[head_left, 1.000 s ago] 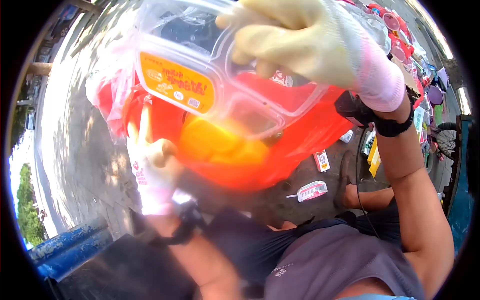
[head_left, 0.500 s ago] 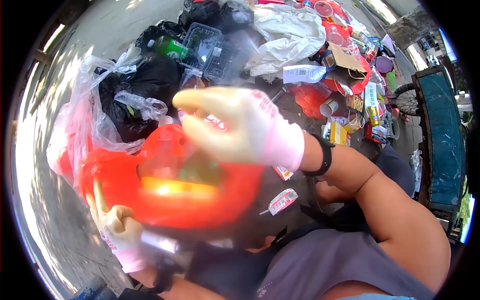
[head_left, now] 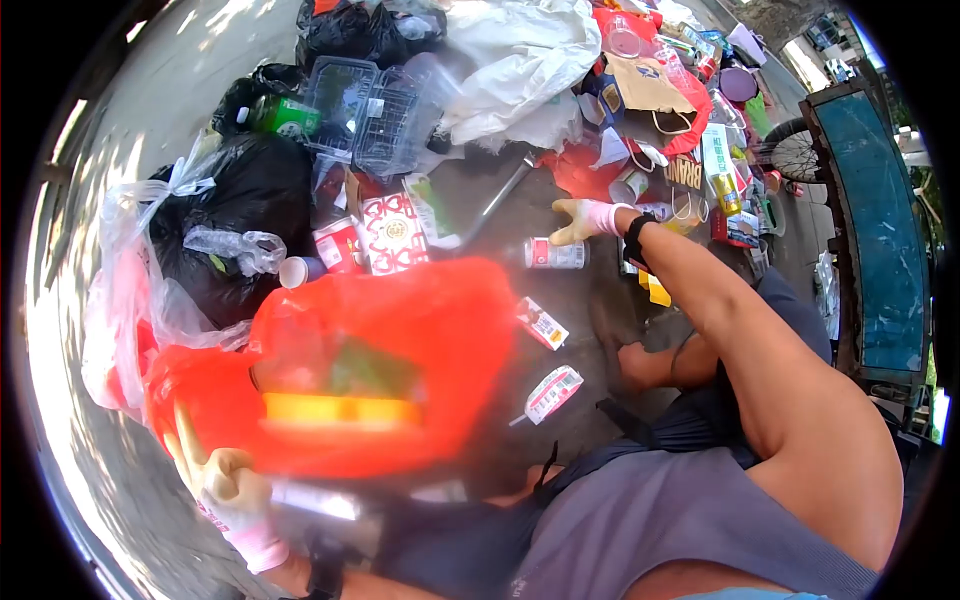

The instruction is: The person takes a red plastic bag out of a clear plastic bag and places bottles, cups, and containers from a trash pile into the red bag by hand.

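My left hand [head_left: 225, 485], in a pale coated glove with a pink cuff, grips the near left edge of a red plastic bag [head_left: 440, 330]. The fingers are curled, with one finger stretched up along the bag. Inside the bag are a blurred yellow object [head_left: 340, 411] and something dark green. My gloved right hand [head_left: 588, 218] reaches over the ground, thumb and fingers apart. Its fingers are over or touching a clear container with a white and red label [head_left: 556, 253], lying on its side. Nearby lie a small drink carton [head_left: 543, 323] and a flattened pink-white carton with a straw [head_left: 550, 396].
Black garbage bags [head_left: 240, 215] and clear plastic trays [head_left: 375, 105] lie at the left. A white sack [head_left: 520, 65] is at the back. A patterned box [head_left: 393, 233] stands behind the red bag. Mixed litter with a paper bag [head_left: 650, 90] lies right, beside a blue-green metal panel [head_left: 865, 235].
My right hand has moved right, from above the red bag to the labelled container. The bag's far side has spread wider. My left hand keeps hold of it. The view has shifted slightly.
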### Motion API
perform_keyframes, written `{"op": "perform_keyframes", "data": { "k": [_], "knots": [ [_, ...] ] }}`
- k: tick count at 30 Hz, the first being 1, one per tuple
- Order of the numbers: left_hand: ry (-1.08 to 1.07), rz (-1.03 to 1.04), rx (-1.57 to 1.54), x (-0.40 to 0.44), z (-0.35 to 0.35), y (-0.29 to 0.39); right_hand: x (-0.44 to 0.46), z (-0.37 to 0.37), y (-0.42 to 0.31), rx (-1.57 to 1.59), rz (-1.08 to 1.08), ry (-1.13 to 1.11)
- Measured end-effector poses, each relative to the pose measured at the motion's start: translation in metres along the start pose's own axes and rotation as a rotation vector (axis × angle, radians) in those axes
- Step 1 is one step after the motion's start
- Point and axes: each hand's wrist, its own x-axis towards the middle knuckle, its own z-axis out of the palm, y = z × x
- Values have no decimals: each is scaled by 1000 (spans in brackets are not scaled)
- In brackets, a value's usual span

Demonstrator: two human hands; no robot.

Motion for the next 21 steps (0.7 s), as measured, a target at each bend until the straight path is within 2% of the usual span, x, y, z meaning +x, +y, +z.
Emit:
{"op": "perform_keyframes", "data": {
  "k": [1,2,4,6,8,10,12,13,14,16,17,21],
  "knots": [
    [-3,-2,3,0,1,-4,-10,5,-16,74,-1,-75],
    [-8,-6,7,-1,4,-7,-11,15,-29,-143,-86,-54],
    [-19,27,-3,2,6,-3,-42,38,-61,-295,-104,95],
    [8,37,-13,3,5,-1,-28,74,-51,-291,-105,178],
    [30,62,-17,7,3,9,-29,69,-76,-72,-9,232],
    [45,86,-62,9,3,9,-44,8,-146,154,24,221],
    [40,50,-33,9,0,15,-25,-26,-175,504,-419,455],
    [43,50,-28,9,0,14,-42,-55,-215,455,-565,599],
    [49,54,-25,11,1,12,-67,-83,-256,571,-757,549],
    [74,74,-3,15,1,15,-125,-120,-324,715,-973,381],
    [84,89,1,16,0,15,-147,-127,-352,668,-951,255],
    [105,66,-76,11,-5,9,-166,-93,-422,69,-915,-6]
  ]
}}
